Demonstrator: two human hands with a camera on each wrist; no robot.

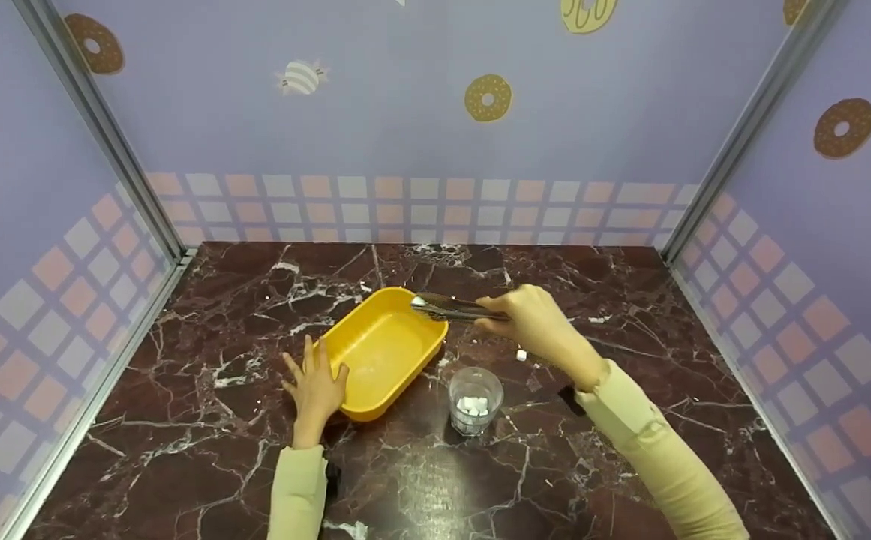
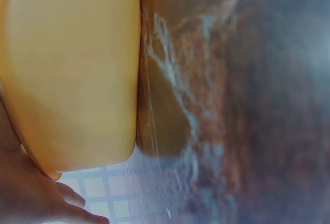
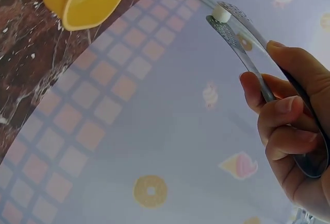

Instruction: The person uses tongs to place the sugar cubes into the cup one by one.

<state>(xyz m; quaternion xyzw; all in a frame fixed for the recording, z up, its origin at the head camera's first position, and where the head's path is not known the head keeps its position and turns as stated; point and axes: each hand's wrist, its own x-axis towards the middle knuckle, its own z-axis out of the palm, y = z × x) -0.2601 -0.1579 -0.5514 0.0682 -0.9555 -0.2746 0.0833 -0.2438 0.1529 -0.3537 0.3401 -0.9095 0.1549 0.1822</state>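
My right hand (image 1: 539,324) grips metal tongs (image 1: 450,308) above the far right corner of a yellow plastic tub (image 1: 382,360). Pinched between the perforated tong tips is a small white cube (image 3: 221,14), seen clearly in the right wrist view. My left hand (image 1: 316,384) lies against the tub's near left side with its fingers spread, the thumb reaching over the rim. To the right of the tub stands a clear glass (image 1: 476,386) with several white cubes (image 1: 473,406) inside. The tub's visible floor shows no cubes.
A single white cube (image 1: 521,355) lies on the dark marbled tabletop (image 1: 435,487), right of the glass. Small white crumbs are scattered around. Patterned lilac walls (image 1: 405,135) enclose the table at the back and both sides.
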